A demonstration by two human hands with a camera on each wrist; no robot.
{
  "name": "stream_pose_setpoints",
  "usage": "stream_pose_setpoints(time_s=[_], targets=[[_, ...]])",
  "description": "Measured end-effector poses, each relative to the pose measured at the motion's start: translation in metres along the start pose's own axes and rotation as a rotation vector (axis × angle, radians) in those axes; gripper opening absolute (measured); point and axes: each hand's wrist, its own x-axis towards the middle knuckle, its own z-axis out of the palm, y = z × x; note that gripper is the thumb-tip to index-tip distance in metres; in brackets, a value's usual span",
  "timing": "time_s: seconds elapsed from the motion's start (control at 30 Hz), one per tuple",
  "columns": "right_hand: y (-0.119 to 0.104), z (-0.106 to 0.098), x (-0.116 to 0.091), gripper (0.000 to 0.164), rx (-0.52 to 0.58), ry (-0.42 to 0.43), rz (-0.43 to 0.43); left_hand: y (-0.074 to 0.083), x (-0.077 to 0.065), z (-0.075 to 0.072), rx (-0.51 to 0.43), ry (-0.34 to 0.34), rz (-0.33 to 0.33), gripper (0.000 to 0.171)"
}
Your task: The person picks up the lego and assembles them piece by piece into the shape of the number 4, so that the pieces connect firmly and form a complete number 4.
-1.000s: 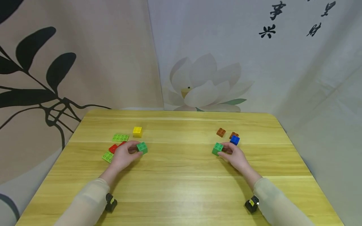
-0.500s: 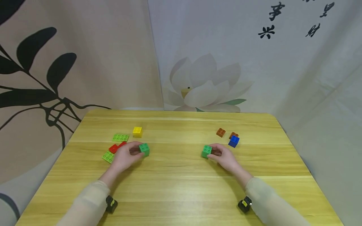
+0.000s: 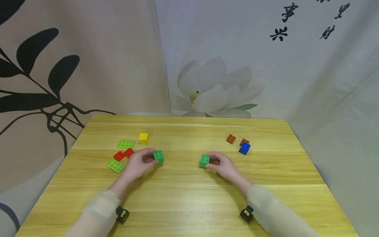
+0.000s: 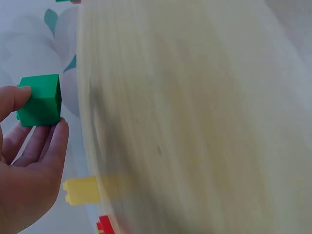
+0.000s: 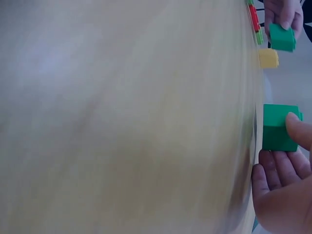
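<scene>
Between thumb and fingers, my left hand pinches a green toy brick, studs up, left of the table's middle. A second green brick is pinched the same way by my right hand, to the right of the first. A gap separates the two bricks, their sides facing each other. In the left wrist view the thumb lies on one side of the green brick and the fingers on the other. The right wrist view shows the thumb pressed to the other green brick, fingers beneath.
Behind my left hand lie red bricks, a light green brick, another light green brick and a yellow brick. Beyond my right hand are a blue brick and brown bricks. A curtain hangs past the wooden table.
My right hand has carried its green brick left, away from the blue brick. My left hand has shifted its brick a little to the right, so the two bricks are closer together.
</scene>
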Motion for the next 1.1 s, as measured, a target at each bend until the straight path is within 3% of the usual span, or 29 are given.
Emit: stream_pose_setpoints(time_s=[0.33, 0.83, 1.1], targets=[[-0.004, 0.014, 0.007, 0.037, 0.002, -0.04, -0.041, 0.008, 0.005, 0.013, -0.023, -0.009, 0.034, 0.038], [-0.008, 0.025, 0.017, 0.039, -0.018, -0.055, -0.031, 0.025, 0.012, 0.038, -0.094, -0.042, 0.037, 0.041], [-0.006, 0.028, 0.021, 0.038, -0.039, -0.051, -0.029, 0.031, 0.015, 0.053, -0.149, -0.054, 0.097, 0.04]])
